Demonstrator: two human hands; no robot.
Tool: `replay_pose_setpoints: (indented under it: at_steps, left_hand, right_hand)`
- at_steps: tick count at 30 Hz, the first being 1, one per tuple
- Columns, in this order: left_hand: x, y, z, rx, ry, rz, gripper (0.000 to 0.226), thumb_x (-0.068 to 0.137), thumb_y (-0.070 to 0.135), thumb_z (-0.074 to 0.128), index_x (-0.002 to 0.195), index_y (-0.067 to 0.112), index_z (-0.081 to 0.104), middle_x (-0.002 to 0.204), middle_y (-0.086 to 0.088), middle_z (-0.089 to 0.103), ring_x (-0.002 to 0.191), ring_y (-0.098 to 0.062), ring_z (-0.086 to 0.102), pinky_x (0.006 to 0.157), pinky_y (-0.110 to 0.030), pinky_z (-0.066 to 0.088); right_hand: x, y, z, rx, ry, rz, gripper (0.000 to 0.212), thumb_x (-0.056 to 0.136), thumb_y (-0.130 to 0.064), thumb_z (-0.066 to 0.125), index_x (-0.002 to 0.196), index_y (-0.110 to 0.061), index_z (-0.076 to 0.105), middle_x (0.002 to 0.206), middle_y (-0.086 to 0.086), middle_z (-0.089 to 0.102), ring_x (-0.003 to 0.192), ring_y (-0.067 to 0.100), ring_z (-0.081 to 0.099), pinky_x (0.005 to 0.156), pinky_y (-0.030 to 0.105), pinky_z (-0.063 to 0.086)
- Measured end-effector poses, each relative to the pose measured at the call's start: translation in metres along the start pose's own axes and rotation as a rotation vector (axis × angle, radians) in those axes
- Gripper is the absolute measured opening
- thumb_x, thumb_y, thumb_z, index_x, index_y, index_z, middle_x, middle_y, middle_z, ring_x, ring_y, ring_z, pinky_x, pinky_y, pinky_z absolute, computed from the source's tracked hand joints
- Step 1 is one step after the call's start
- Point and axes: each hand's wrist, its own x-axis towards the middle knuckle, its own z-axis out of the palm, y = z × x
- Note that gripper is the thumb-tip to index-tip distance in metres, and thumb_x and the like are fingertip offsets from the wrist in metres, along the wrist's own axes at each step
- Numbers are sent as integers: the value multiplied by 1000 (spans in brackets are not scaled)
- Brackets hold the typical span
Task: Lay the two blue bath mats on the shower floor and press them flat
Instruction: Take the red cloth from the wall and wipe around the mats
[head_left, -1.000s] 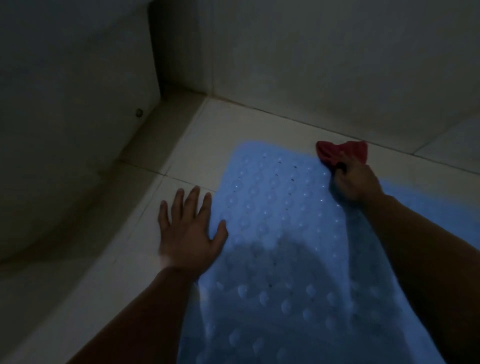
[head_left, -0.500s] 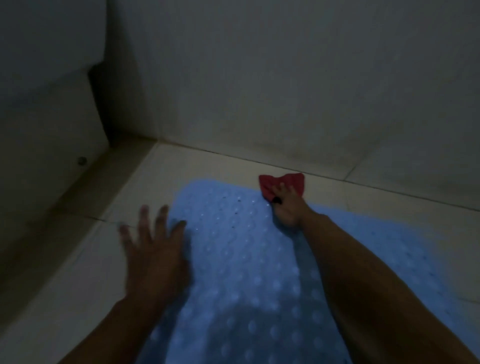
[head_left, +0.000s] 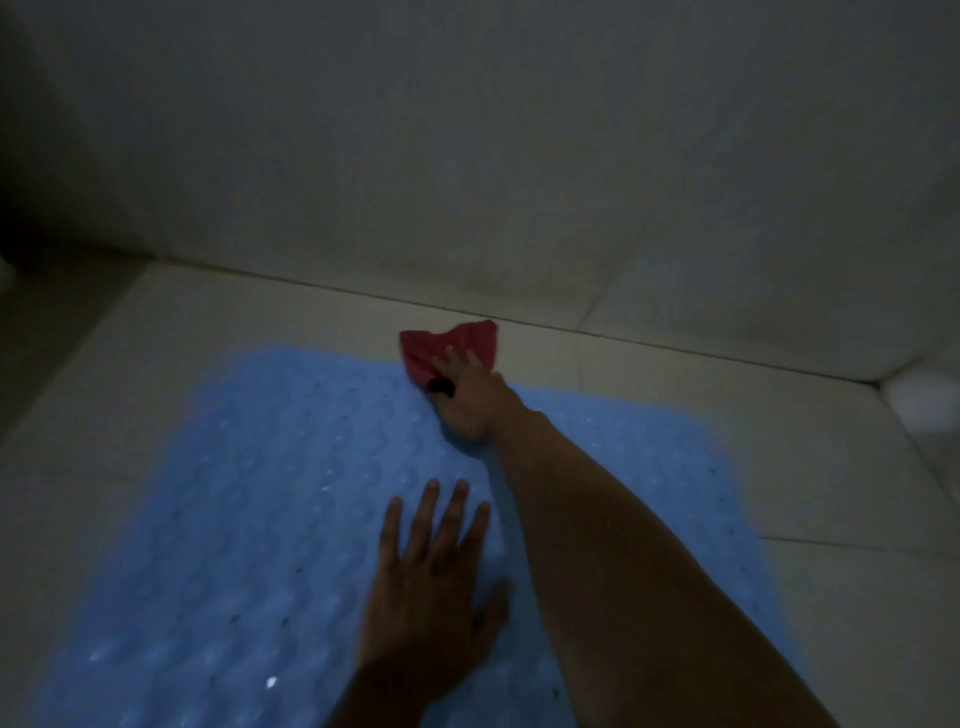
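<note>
A blue bath mat with raised bumps lies on the pale tiled shower floor. More blue mat shows to the right of my right forearm; the arm hides any seam between the two. My left hand rests flat on the mat, fingers straight and spread. My right hand is at the mat's far edge, holding a bunched red cloth against the floor, with a black ring on the thumb.
The shower wall rises just beyond the cloth. A raised pale ledge runs along the far right. A dark corner lies at the far left. The light is very dim.
My left hand has moved right from the floor and the mat's left edge onto the middle of the mat. My view has swung right. My right hand stays on the red cloth.
</note>
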Motion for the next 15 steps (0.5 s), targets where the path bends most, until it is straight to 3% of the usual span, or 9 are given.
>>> replay_pose_setpoints:
  at_steps: [6,10,12,15]
  left_hand:
    - [6,6,0,32,27,-1,77,89,64,48,151,19,47,165,-8,31,153,-35,24,117,-66,23]
    - [5,6,-1,61,44,-6,79,88,65,49,153,20,44,166,-6,28,154,-34,21,119,-65,20]
    - [4,6,1,69,52,-11,80,87,65,49,154,20,43,166,-6,27,154,-33,21,119,-65,19]
    - [5,7,4,71,73,-10,80,87,65,45,153,20,43,166,-6,28,154,-33,22,119,-66,19]
  right_hand:
    - [-27,48,-33,-70,58,125,66,94,-22,48,157,-33,30,167,-6,22,153,23,22,122,63,3]
    - [-54,95,-56,-129,110,340,67,81,-18,55,147,-27,47,149,2,52,138,27,47,121,64,8]
    - [-70,123,-69,-162,132,419,63,78,-20,58,141,-27,52,142,4,56,138,28,47,120,65,15]
    - [-98,183,-91,-225,136,550,67,74,-25,60,137,-43,47,133,5,54,138,31,41,112,67,28]
